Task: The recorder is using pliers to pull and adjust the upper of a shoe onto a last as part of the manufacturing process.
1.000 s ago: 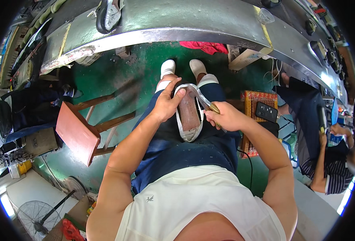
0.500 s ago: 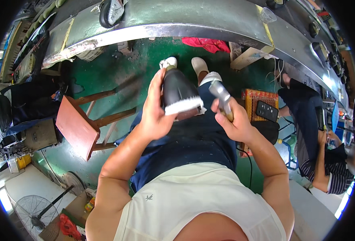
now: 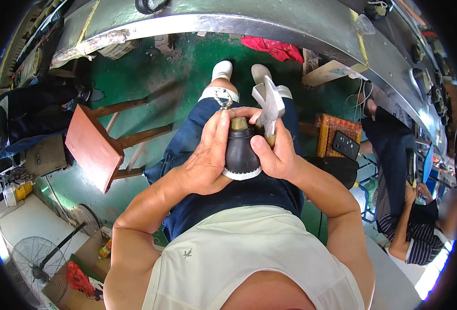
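Over my lap, my left hand (image 3: 202, 163) wraps the left side of a black leather shoe upper (image 3: 241, 155) stretched on a last. The yellowish top of the last (image 3: 238, 123) shows in the shoe's opening, and a white fringed edge runs along the near lower rim. A short beaded or twisted cord (image 3: 223, 98) stands out beyond my left fingertips. My right hand (image 3: 276, 155) is closed round the handle of a hammer (image 3: 270, 101), its metal head pointing away from me. That hand's thumb and fingers also press the shoe's right side. The shoe's far end is hidden.
A long metal-topped workbench (image 3: 197, 23) curves across the far side. A brown stool (image 3: 97, 150) lies tipped at left. At right, a phone (image 3: 345, 145) rests on a woven seat (image 3: 329, 132), near a seated person (image 3: 414, 222). A fan (image 3: 40, 268) stands at lower left.
The shoe has been turned and drawn nearer, its last's top now showing. My right hand has moved left with the hammer and now touches the shoe. The hammer head has swung upright.
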The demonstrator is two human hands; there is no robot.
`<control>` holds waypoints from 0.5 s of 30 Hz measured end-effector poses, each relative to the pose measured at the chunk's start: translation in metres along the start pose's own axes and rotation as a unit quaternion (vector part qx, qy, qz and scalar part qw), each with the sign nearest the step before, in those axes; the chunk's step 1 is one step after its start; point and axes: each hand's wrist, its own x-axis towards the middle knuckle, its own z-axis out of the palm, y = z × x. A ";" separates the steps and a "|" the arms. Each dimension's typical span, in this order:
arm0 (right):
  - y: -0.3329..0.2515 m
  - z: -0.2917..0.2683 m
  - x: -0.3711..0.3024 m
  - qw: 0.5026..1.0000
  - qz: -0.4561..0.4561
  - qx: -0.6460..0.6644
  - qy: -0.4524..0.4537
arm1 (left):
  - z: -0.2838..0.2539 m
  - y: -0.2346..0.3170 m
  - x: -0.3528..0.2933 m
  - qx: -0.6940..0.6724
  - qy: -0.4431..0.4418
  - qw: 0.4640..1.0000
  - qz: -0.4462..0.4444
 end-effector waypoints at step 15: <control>-0.038 -0.032 0.035 0.982 0.078 -0.106 -0.139 | -0.009 -0.017 -0.004 0.023 -0.045 0.998 -0.041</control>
